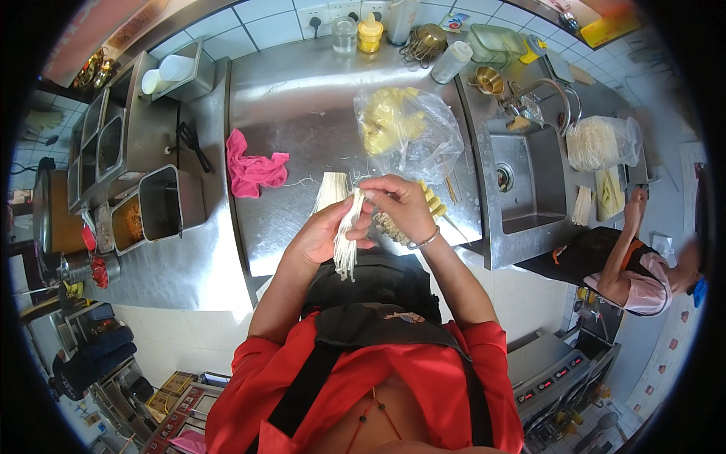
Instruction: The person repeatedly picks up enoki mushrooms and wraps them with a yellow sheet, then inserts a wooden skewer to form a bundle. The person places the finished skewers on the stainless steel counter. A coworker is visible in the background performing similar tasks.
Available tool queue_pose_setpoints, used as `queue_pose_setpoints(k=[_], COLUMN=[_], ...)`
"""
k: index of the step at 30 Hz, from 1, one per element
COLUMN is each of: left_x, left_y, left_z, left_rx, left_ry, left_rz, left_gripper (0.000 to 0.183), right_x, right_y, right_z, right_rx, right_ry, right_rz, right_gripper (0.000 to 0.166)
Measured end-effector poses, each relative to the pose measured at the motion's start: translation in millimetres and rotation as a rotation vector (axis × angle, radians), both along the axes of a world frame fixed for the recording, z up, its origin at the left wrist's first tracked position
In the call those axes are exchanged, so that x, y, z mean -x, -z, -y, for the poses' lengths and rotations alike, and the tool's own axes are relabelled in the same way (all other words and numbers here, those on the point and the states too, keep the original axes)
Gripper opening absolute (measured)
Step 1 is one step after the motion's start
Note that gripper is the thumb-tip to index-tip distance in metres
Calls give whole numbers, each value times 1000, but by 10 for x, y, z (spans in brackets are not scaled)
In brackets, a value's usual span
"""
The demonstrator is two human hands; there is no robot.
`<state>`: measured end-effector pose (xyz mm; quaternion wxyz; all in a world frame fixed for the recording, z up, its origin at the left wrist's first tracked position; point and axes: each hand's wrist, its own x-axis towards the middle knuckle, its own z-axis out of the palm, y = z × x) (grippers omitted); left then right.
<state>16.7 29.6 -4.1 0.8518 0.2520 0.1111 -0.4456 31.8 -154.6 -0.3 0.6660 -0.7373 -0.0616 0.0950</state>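
Observation:
My left hand (329,232) holds a bunch of enoki mushrooms (347,244), its caps hanging down towards my apron. At the top end of that bunch, the fingertips of my right hand (400,204) pinch the cut stems. A larger enoki bundle (330,190) lies on the steel worktop just beyond my left hand. Partly hidden by my right hand are yellow rolled skewers (434,204) and skewered enoki rolls (391,227). Farther back sits a clear plastic bag (437,136) with yellow sheet-like food (391,116) in it. Bare wooden skewers (451,190) lie near the bag.
A pink cloth (255,164) lies left on the worktop (295,130), and a black spatula (194,147) beyond it. Steel food containers (170,198) stand farther left. To the right is a sink (530,176) with a faucet (544,91). Another person (624,267) works beside it.

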Motion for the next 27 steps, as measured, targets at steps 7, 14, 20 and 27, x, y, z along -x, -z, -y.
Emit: queue_pose_setpoints(k=[7, 14, 20, 27], left_x=[8, 27, 42, 49], left_y=[-20, 5, 170, 157], left_z=[28, 85, 104, 161], left_rx=[-68, -172, -469, -656], left_ry=[78, 62, 131, 159], left_rz=[87, 50, 562, 696], left_gripper=[34, 35, 33, 32], right_x=[-4, -27, -41, -22], right_y=[-146, -58, -70, 50], right_z=[28, 123, 179, 204], right_rx=[29, -163, -211, -158], right_ry=[-91, -174, -204, -165], right_rz=[-67, -307, -317, -262], right_gripper=[20, 18, 14, 15])
